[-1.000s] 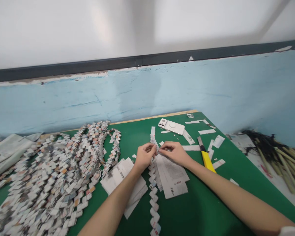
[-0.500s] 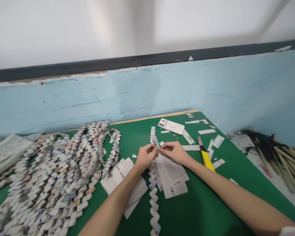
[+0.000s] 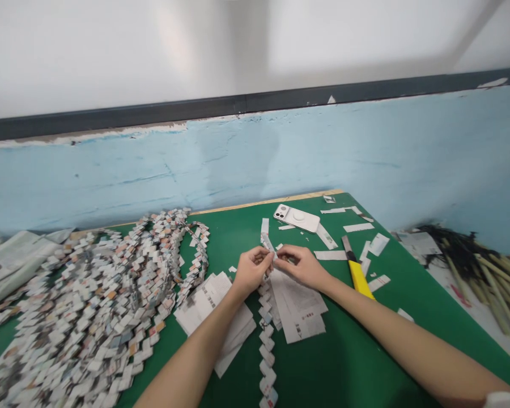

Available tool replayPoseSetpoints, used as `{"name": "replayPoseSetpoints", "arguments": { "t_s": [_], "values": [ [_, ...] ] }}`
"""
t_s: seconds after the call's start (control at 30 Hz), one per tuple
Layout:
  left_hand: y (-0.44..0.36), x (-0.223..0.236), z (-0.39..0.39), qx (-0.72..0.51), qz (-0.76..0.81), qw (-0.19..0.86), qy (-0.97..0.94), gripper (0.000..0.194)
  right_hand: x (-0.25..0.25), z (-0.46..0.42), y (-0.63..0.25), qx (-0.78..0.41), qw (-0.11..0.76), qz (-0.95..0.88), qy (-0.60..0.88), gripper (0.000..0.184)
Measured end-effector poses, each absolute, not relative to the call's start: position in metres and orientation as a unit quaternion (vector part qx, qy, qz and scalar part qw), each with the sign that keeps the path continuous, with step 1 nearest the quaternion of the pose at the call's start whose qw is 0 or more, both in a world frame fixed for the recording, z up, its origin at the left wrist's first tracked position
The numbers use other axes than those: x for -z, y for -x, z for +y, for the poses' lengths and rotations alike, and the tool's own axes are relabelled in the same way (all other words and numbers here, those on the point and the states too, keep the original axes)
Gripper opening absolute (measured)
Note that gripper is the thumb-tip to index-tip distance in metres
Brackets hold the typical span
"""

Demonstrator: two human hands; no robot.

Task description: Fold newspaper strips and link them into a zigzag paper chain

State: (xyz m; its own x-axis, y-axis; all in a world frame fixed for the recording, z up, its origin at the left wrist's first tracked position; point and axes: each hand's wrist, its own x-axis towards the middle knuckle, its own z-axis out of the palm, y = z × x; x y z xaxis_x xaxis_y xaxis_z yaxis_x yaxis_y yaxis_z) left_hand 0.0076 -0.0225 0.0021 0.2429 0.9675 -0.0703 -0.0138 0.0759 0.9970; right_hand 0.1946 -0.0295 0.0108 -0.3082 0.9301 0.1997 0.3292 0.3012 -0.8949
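A folded paper chain (image 3: pixel 267 345) runs in a zigzag from the table's near side up to my hands. My left hand (image 3: pixel 254 269) pinches its far end between thumb and fingers. Close beside it, my right hand (image 3: pixel 301 264) is closed in a pinch at the same end, fingertips almost touching the left ones. A narrow paper strip (image 3: pixel 265 228) sticks up beyond the fingertips. The exact fold between the fingers is too small to make out. Printed paper sheets (image 3: pixel 300 311) lie under and beside the chain, and another stack (image 3: pixel 215 300) lies partly behind my left forearm.
A large heap of folded paper chains (image 3: pixel 106 300) covers the left of the green table (image 3: pixel 335 362). On the right lie a yellow utility knife (image 3: pixel 359 277), a white phone (image 3: pixel 297 217) and loose paper strips (image 3: pixel 357 228). Bamboo-like sticks (image 3: pixel 493 283) are on the floor beyond.
My hands shift only slightly, and the right fingers have moved a little at the chain's end. The strip beyond the fingertips shows a bit differently. Other things stay in place.
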Motion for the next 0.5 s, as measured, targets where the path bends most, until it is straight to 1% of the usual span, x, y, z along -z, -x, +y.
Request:
{"name": "replayPoseSetpoints", "arguments": {
  "t_s": [0.27, 0.4, 0.5],
  "values": [
    [-0.0084, -0.0013, -0.0216, -0.410, 0.449, 0.585, -0.537, 0.044, -0.0079, -0.0303, -0.1956, -0.397, 0.367, -0.697, 0.472, 0.034],
    [-0.0087, 0.0003, -0.0202, -0.416, 0.437, 0.576, -0.552, 0.038, -0.0092, -0.0310, -0.1956, -0.379, 0.380, -0.706, 0.463, 0.034],
    [-0.0087, -0.0014, -0.0204, -0.422, 0.439, 0.536, -0.584, 0.031, -0.0121, -0.0311, -0.1954, -0.359, 0.400, -0.708, 0.459, 0.033]
  ]
}}
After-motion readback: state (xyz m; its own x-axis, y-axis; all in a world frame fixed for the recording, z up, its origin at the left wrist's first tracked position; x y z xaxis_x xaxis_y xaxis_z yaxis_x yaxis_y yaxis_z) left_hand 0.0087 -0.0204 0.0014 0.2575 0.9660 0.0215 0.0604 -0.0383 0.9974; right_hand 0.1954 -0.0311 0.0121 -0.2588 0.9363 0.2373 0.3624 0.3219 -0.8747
